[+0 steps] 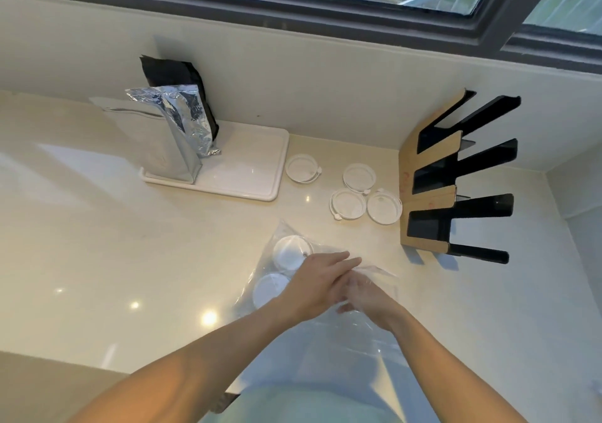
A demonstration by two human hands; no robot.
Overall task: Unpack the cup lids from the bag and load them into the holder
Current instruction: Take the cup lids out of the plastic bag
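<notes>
A clear plastic bag (294, 279) lies on the pale worktop (97, 243) near its 6 o'clock edge, partly hanging over the front. Two white cup lids show through the film: one (288, 251) at the bag's 11 o'clock corner, the other (268, 289) just below it toward 8 o'clock. The left hand (321, 284) lies on top of the bag with fingers stretched out and close together, pressing the film. The right hand (366, 295) sits just beside it at 3 o'clock, seen through wrinkled plastic, so it seems to be inside or under the bag; whether its fingers hold anything I cannot tell.

Four more lids lie loose on the worktop at 1 o'clock from the bag: a single lid (302, 168) beside the white tray (254, 165), and a cluster of three (365, 196) just beside the holder (456, 178). The holder, with black slots and a brown cardboard face, stands at 3 o'clock in the corner; no lids show in its slots. On the tray at 10 o'clock stand silver foil pouches (163, 133) and a black pouch (182, 80) behind them.
</notes>
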